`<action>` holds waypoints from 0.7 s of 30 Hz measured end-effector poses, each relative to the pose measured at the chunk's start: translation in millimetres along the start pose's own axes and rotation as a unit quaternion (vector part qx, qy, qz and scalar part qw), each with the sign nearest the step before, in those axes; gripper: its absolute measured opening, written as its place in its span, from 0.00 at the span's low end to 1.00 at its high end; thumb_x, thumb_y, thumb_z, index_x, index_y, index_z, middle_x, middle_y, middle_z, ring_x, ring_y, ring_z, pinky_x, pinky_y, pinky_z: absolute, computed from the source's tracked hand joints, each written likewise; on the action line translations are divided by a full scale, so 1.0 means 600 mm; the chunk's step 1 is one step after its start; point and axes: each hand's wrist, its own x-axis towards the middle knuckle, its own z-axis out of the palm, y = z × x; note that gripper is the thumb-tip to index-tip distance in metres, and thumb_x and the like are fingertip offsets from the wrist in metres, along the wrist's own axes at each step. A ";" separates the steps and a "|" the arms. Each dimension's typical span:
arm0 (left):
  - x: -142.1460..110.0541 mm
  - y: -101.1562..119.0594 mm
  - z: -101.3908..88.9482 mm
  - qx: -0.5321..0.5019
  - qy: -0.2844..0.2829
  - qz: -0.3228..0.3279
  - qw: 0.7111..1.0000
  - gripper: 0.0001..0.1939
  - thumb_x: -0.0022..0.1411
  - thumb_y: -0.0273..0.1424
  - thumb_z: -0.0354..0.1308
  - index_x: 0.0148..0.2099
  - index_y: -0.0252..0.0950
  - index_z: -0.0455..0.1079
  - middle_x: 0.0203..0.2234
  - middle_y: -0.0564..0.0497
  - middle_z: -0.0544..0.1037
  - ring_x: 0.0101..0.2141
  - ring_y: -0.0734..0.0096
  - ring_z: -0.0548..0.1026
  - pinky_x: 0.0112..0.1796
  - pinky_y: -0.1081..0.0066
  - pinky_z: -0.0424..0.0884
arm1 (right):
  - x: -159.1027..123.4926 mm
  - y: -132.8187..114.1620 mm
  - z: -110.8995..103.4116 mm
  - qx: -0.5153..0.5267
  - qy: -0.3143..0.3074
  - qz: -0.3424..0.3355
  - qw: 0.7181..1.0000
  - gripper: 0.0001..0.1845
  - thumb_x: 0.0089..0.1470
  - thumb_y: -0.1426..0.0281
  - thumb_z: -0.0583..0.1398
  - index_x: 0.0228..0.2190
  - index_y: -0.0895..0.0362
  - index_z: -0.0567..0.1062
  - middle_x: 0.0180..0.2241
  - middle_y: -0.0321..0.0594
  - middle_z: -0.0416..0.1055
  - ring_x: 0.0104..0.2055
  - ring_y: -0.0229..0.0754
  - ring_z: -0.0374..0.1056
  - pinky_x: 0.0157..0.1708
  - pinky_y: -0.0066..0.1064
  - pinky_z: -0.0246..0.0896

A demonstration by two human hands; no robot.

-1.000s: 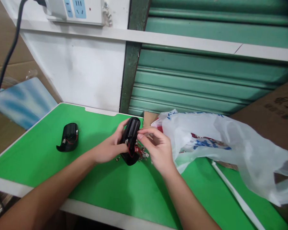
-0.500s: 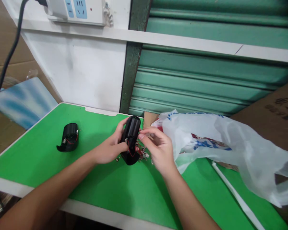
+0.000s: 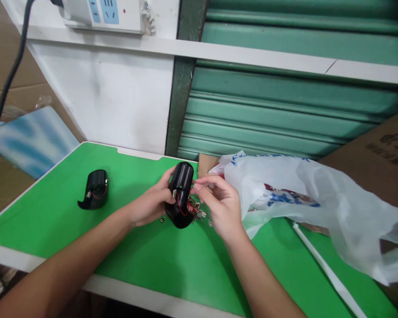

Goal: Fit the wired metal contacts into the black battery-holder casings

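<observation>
1. Two bare forearms enter from the bottom edge; no sleeve shows on either one.
2. The left hand wears no glove, ring or watch, and its wrist is bare.
3. The right hand is likewise ungloved, with no ring or band visible.
4. The fingernails that show are short and unpainted.

R hand fingers curled tighter vs 1 s ago, tips now pressed to black housing's right side; housing tipped slightly toward bench's near edge.
</observation>
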 end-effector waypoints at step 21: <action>0.000 0.001 -0.001 -0.032 0.016 -0.014 0.999 0.41 0.52 0.24 0.59 0.68 0.45 0.56 0.41 0.52 0.78 0.37 0.65 0.76 0.43 0.64 0.71 | -0.002 0.001 0.001 -0.019 0.006 0.022 1.000 0.05 0.52 0.65 0.70 0.31 0.52 0.81 0.30 0.35 0.74 0.27 0.37 0.69 0.24 0.28 0.65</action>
